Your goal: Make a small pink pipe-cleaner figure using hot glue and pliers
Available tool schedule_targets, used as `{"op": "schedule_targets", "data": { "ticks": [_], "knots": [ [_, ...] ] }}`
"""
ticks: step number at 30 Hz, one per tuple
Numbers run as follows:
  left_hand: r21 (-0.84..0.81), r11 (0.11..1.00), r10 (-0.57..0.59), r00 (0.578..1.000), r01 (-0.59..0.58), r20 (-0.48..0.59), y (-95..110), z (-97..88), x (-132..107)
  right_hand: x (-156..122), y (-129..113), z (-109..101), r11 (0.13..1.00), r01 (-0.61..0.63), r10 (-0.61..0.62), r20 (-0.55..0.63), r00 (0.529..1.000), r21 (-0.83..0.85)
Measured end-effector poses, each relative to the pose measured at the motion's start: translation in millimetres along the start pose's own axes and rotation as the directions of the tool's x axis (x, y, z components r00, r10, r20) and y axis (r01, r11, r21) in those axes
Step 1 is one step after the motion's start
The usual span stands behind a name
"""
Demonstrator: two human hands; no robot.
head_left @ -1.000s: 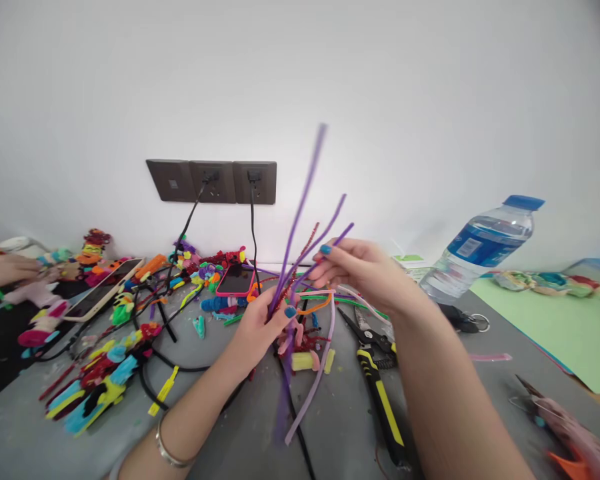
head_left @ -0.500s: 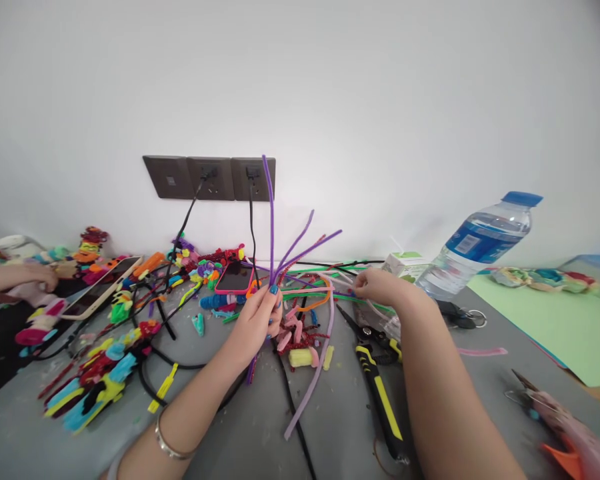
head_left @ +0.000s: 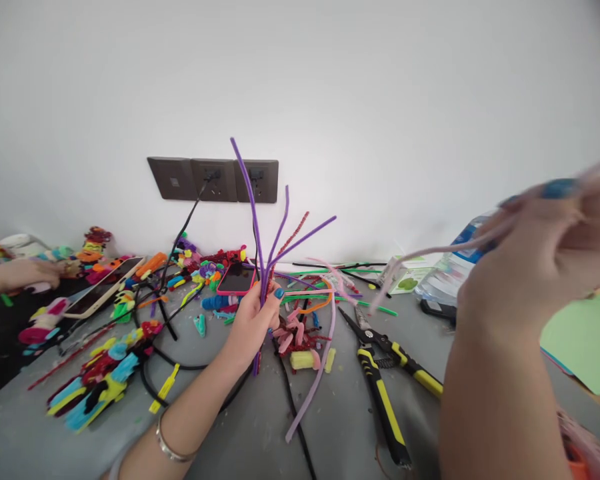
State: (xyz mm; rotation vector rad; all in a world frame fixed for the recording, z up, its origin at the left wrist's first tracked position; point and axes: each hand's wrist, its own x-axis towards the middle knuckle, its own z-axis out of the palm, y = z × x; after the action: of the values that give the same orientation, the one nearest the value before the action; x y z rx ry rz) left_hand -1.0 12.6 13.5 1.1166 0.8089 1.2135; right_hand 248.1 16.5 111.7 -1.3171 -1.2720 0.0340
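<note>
My left hand (head_left: 254, 320) is closed around a bunch of purple pipe cleaners (head_left: 251, 193) and a sparkly red pipe cleaner (head_left: 296, 229). They fan out above the fist, with short ends sticking out below. Raised at the right, my right hand (head_left: 525, 250) pinches a pale pink pipe cleaner (head_left: 433, 250), which trails left and is blurred by motion. Below the left hand's right side lie red and pink pipe cleaner pieces (head_left: 295, 333) and a yellow fuzzy piece (head_left: 301, 360). A lilac pipe cleaner (head_left: 314, 393) curves across the tabletop.
Black-and-yellow pliers (head_left: 383, 400) lie open right of centre. A water bottle (head_left: 443, 277) and a small carton (head_left: 405, 273) stand behind my right arm. Phones, cables and colourful pipe cleaner figures (head_left: 105, 370) crowd the left. Another person's hand (head_left: 25, 273) rests at far left.
My right hand has lifted from the loose pipe cleaners on the table, up and to the right, with a pale pink one. The bunch in my left hand has tilted slightly left.
</note>
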Motion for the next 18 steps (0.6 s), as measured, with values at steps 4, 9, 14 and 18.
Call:
{"op": "schedule_targets", "data": {
  "ticks": [4,9,14,18],
  "knots": [
    [0.021,1.000,0.022,0.998,-0.023,0.056,-1.4,-2.4,-1.7,0.5,-6.0,19.1,0.974,-0.195,0.142,0.353,0.925,0.118],
    [0.066,0.998,-0.032,0.990,0.023,0.137,-5.4,-2.9,-4.0,-17.0,-15.7,54.4,0.906,-0.397,0.129,0.801,0.584,0.144],
    [0.186,0.979,-0.104,0.987,0.081,0.121,-3.9,2.0,-5.6,-30.7,-23.9,69.4,0.875,-0.440,-0.001,0.910,0.416,0.203],
    [0.153,0.986,-0.052,0.998,0.058,-0.044,-5.2,-2.0,-1.9,-28.2,-15.1,68.8,0.897,-0.423,0.045,0.925,0.377,0.129]
  ]
}}
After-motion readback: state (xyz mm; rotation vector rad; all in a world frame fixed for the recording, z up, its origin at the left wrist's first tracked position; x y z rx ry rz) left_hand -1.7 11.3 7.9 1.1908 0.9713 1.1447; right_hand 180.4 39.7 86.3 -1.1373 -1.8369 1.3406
